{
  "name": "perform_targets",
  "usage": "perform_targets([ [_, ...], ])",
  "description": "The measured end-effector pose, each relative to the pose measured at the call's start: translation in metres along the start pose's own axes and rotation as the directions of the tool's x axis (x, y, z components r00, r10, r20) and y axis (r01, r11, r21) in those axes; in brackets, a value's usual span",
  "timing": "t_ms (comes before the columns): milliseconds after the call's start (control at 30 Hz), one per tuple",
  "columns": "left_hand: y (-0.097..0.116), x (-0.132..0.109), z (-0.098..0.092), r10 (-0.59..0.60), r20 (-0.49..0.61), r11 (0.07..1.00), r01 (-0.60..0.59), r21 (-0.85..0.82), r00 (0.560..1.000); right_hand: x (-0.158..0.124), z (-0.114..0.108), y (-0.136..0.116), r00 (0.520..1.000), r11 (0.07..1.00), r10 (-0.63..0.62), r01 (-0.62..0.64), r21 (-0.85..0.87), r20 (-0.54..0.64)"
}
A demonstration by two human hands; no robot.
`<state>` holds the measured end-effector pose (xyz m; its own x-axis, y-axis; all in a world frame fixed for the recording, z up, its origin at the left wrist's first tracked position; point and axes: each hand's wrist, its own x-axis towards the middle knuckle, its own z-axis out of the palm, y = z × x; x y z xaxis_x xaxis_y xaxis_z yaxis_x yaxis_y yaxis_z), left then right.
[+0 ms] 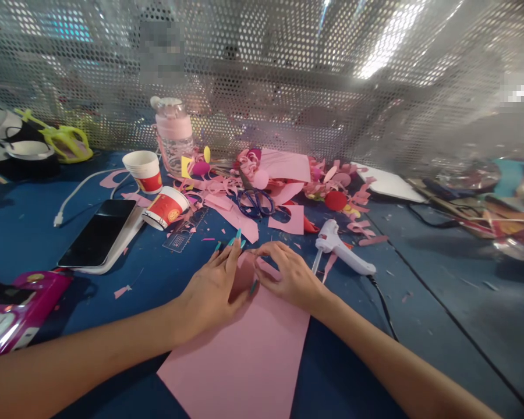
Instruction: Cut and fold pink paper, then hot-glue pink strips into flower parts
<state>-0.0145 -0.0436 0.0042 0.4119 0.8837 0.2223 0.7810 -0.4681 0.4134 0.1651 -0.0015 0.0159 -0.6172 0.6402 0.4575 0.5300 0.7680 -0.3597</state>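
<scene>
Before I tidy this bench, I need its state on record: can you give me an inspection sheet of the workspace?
Surface: blue table, littered with paper bits.
Job's things: pink paper sheet, far end curled up between the hands.
Clutter: pink scraps, scissors, glue gun, paper cups, one tipped, phone, bottle.
Hands: left hand flat on the sheet; right hand curled at its edge, grip unclear.
Cables: white cable by the phone; black cord from the glue gun.
Surroundings: perforated metal screen behind.

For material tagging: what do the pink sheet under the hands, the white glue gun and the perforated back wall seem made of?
Pink sheet: likely paper or thin card, matte, edge curling up. Glue gun: seemingly moulded plastic, smooth white. Back wall: probably sheet metal, silvery, glinting, punched with holes.
</scene>
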Motion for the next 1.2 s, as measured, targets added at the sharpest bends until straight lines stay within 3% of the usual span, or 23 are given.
perform_targets([
  [267, 0.0009, 0.0001, 0.0031, -0.004, -0.049, 1.000, 0.005, 0.021, 0.999, -0.0011, 0.0004, 0.0036, 0.995, 0.996, -0.056, 0.061, -0.062, 0.085],
  [867, -0.0007, -0.0006, 0.0058, 0.008, -0.062, 1.000, -0.007, 0.011, 0.998, -0.0058, 0.0048, 0.0061, 0.999, 0.998, -0.022, 0.021, -0.051, -0.023],
  [1067, -0.0017, -0.0012, 0.0048, 0.003, -0.065, 1.000, -0.004, -0.009, 0.998, -0.0058, 0.0070, 0.0051, 0.963, 0.982, 0.190, -0.189, 0.029, -0.192],
  [1200, 0.0004, -0.0004, 0.0017, 0.003, -0.058, 1.000, -0.003, 0.006, 0.998, -0.0033, 0.0065, 0.0026, 0.927, 0.950, 0.303, -0.278, 0.138, -0.219],
])
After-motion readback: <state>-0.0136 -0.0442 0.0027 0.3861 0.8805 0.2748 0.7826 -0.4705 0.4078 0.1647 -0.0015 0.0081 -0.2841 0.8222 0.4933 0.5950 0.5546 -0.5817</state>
